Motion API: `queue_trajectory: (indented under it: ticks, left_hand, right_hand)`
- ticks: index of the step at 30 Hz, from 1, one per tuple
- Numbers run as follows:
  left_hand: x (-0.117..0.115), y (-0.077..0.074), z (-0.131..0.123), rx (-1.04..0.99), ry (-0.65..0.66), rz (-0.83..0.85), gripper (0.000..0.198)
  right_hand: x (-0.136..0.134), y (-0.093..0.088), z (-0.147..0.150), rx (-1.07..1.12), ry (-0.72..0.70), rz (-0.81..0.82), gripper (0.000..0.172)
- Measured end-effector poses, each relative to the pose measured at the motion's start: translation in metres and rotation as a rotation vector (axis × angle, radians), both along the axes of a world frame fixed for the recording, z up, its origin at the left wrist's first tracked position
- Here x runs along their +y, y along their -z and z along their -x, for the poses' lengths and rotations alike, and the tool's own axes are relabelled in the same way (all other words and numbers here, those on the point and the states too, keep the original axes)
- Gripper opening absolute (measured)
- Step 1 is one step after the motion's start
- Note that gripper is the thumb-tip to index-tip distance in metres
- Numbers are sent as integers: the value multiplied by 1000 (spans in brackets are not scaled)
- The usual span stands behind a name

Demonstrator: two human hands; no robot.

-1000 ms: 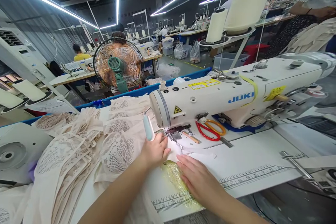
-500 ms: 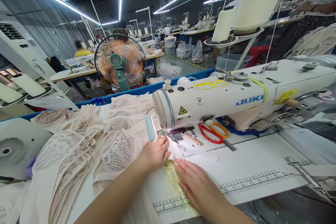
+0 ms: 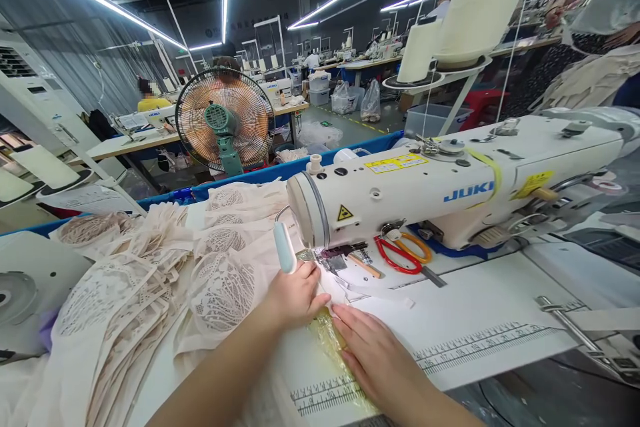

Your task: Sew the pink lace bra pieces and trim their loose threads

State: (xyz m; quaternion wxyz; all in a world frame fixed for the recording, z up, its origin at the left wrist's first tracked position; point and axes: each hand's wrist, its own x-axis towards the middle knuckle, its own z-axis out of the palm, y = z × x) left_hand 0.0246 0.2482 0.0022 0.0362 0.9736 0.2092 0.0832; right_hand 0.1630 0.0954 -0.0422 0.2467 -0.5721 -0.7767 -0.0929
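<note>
My left hand [image 3: 295, 295] is closed on the pale beige fabric [image 3: 330, 285] just in front of the needle area of the white sewing machine [image 3: 400, 193], its thumb angled toward my right hand. My right hand [image 3: 377, 350] lies flat with fingers stretched, its fingertips at the near edge of that fabric. Under and beside it, a shiny yellow tape strip [image 3: 327, 333] runs down the table. A pale blue guard [image 3: 285, 247] stands above my left fingers. The needle itself is hidden.
Lace bra pieces [image 3: 225, 287] lie left of my hands, beside a layered beige stack [image 3: 120, 300]. Red-handled scissors [image 3: 397, 255] rest under the machine arm. A printed ruler [image 3: 470, 343] borders the table front. A fan [image 3: 225, 120] and thread cones [image 3: 420, 50] stand beyond.
My left thumb has straightened and moved slightly right, and more fabric shows between the hands. My right hand stays almost in place. The whole view has shifted slightly.
</note>
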Motion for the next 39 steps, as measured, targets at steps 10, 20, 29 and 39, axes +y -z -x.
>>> queue_trajectory:
  ticks: [10, 20, 29, 39]
  left_hand:
    - [13, -1, -2, 58, -36, 0, 47]
    - [-24, 8, 8, 33, 106, -292, 31]
    - [-21, 6, 19, 18, 139, -239, 33]
    - [-8, 0, 25, -63, 208, -134, 40]
  right_hand:
    - [9, 3, 4, 68, 51, 32, 38]
    - [19, -1, 12, 127, 70, 81, 40]
    - [-6, -11, -37, 136, 173, 48, 29]
    - [-72, -6, -66, 285, 162, 92, 23]
